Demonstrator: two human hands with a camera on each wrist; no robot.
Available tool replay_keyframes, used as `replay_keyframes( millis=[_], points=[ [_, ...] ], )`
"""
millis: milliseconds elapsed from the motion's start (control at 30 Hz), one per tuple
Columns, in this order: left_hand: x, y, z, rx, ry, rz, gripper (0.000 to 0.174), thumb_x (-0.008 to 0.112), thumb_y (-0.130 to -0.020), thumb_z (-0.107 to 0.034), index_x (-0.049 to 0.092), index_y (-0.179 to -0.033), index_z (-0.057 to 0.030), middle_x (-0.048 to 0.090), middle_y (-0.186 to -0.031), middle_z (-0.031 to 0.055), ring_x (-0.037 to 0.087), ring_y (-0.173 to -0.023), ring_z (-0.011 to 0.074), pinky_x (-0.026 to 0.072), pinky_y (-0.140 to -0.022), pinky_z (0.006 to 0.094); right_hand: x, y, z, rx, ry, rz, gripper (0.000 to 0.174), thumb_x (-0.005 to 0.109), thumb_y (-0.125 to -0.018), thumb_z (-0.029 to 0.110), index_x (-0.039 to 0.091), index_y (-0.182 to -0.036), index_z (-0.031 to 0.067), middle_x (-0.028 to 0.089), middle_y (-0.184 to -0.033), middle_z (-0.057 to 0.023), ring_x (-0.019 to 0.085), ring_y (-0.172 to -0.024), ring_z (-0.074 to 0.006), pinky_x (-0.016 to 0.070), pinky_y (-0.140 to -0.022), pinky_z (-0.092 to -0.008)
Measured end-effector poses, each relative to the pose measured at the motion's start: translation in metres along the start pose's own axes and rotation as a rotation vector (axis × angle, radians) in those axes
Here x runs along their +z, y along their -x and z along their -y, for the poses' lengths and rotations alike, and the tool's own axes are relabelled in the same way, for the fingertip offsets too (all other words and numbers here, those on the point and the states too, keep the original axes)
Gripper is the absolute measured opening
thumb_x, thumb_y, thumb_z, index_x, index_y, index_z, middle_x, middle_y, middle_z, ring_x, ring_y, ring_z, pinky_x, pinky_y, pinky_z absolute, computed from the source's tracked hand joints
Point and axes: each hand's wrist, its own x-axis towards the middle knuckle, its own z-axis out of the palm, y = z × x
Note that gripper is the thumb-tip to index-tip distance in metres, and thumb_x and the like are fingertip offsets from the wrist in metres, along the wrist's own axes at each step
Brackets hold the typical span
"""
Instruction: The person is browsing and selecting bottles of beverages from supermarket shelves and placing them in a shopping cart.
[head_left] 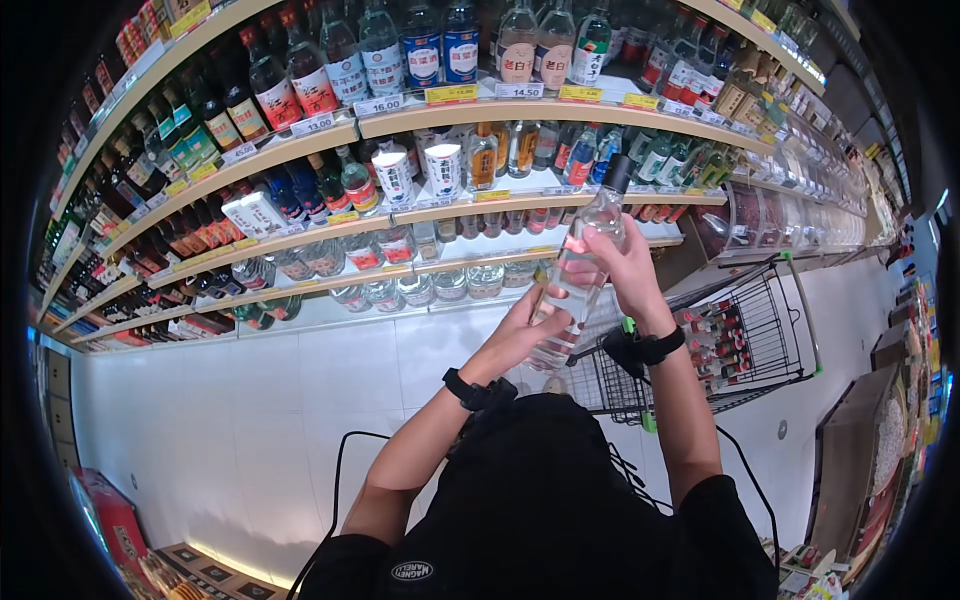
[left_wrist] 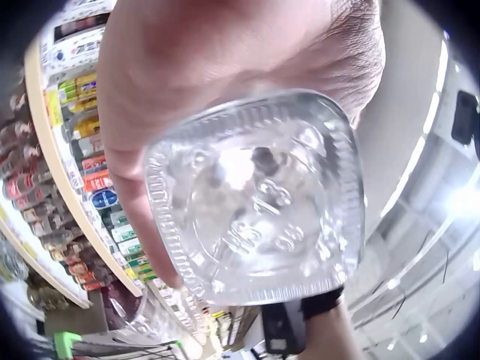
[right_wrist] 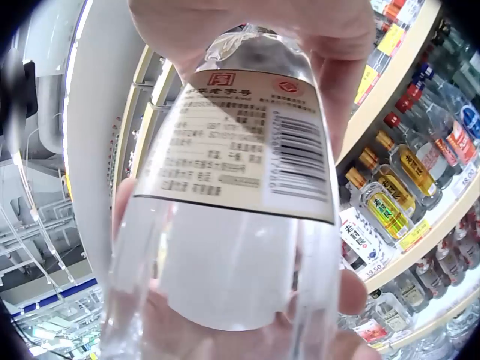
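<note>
A clear glass liquor bottle (head_left: 602,211) with a black cap (head_left: 619,174) is tilted in front of the body, cap end toward the shelves. My right hand (head_left: 630,268) grips it around the shoulder, below the neck. Lower down, my left hand (head_left: 522,330) holds the body near the base. The left wrist view looks straight at the squarish, embossed bottle base (left_wrist: 255,202), with the left palm behind it. In the right wrist view, a beige label (right_wrist: 240,135) with small print and a barcode (right_wrist: 298,154) faces the camera. Left fingers show through and beside the glass there.
Curved store shelves (head_left: 430,203) carry many bottles and price tags ahead. A wire shopping cart (head_left: 770,340) with several red-labelled bottles (head_left: 718,345) stands close on the right. White floor tiles (head_left: 250,400) lie to the left; a red case (head_left: 112,515) is at lower left.
</note>
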Motion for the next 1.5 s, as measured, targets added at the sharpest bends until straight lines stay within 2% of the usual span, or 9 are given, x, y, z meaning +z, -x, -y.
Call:
replay_keyframes(
  millis=[133,200,333,567,667,700,767,1067,1500],
  points=[
    [0.001,-0.002,0.003,0.025,-0.088,-0.077,0.045,0.067,-0.093,-0.017,0.042,-0.128,-0.0043,0.067,-0.101,0.0143,0.071,-0.080,0.0205,0.0575,-0.071,0.0322,0.008,0.013,0.011,-0.083,0.128,0.022,0.052,0.074,-0.089,0.018,0.041,-0.126,0.0003,0.066,-0.094,-0.0129,0.068,-0.073,-0.0155,0.0566,-0.059,-0.0261],
    [0.000,-0.001,0.007,0.063,-0.061,-0.068,0.045,0.067,-0.093,-0.018,0.043,-0.127,-0.0021,0.068,-0.099,0.0150,0.071,-0.078,0.0204,0.0576,-0.071,0.0318,0.004,0.020,0.016,-0.096,0.139,0.098,0.052,0.072,-0.091,0.016,0.040,-0.128,0.0001,0.062,-0.107,-0.0124,0.064,-0.092,-0.0142,0.0564,-0.068,-0.0263],
    [-0.022,-0.012,0.029,0.128,0.125,0.156,0.078,0.069,-0.085,-0.054,0.046,-0.136,0.0003,0.064,-0.115,0.0185,0.068,-0.098,0.0280,0.0561,-0.084,0.0378,-0.007,0.028,0.025,-0.164,0.126,0.248,0.060,0.069,-0.093,0.014,0.034,-0.140,0.0018,0.048,-0.133,-0.0100,0.053,-0.116,-0.0158,0.0510,-0.091,-0.0312],
    [-0.001,-0.013,0.032,-0.078,0.349,0.377,0.109,0.067,-0.069,-0.078,0.039,-0.140,-0.0006,0.065,-0.100,0.0227,0.069,-0.086,0.0341,0.0571,-0.076,0.0454,-0.018,0.031,0.027,-0.191,0.088,0.378,0.074,0.077,-0.085,0.013,0.031,-0.142,0.0001,0.062,-0.113,-0.0103,0.063,-0.085,-0.0118,0.0517,-0.060,-0.0252],
    [-0.003,-0.022,0.044,-0.097,0.452,0.543,0.098,0.068,-0.074,-0.072,0.044,-0.140,-0.0027,0.062,-0.115,0.0249,0.066,-0.100,0.0373,0.0548,-0.088,0.0465,-0.031,0.037,0.026,-0.233,0.123,0.344,0.075,0.080,-0.082,0.014,0.034,-0.139,-0.0004,0.063,-0.109,-0.0115,0.063,-0.072,-0.0110,0.0482,-0.049,-0.0244],
    [0.013,-0.018,0.037,-0.093,0.337,0.408,0.108,0.067,-0.069,-0.077,0.037,-0.139,-0.0005,0.064,-0.098,0.0230,0.069,-0.085,0.0348,0.0576,-0.072,0.0445,-0.036,0.038,0.025,-0.240,0.116,0.342,0.075,0.081,-0.081,0.014,0.034,-0.137,-0.0004,0.063,-0.108,-0.0121,0.063,-0.069,-0.0110,0.0475,-0.047,-0.0244],
    [0.020,-0.022,0.045,-0.113,0.342,0.431,0.107,0.067,-0.069,-0.076,0.037,-0.139,-0.0003,0.063,-0.099,0.0235,0.069,-0.085,0.0355,0.0576,-0.071,0.0449,-0.048,0.044,0.024,-0.214,0.103,0.334,0.078,0.083,-0.079,0.015,0.034,-0.137,-0.0002,0.062,-0.112,-0.0136,0.063,-0.070,-0.0107,0.0461,-0.046,-0.0239],
    [0.067,-0.033,0.068,-0.117,0.276,0.390,0.104,0.075,-0.067,-0.069,0.042,-0.138,-0.0003,0.063,-0.108,0.0235,0.068,-0.092,0.0365,0.0568,-0.077,0.0460,-0.104,0.084,0.045,-0.181,0.049,0.367,0.085,0.081,-0.081,0.012,0.027,-0.146,0.0016,0.056,-0.127,-0.0134,0.057,-0.113,-0.0167,0.0508,-0.093,-0.0317],
    [0.144,-0.023,0.093,0.000,0.006,0.155,0.103,0.080,-0.070,-0.059,0.034,-0.144,-0.0031,0.058,-0.126,0.0179,0.066,-0.106,0.0310,0.0584,-0.087,0.0447,-0.176,0.135,0.053,-0.167,0.022,0.453,0.103,0.085,-0.078,0.021,0.017,-0.152,-0.0002,0.046,-0.140,-0.0131,0.048,-0.126,-0.0187,0.0425,-0.104,-0.0344]
  ],
)
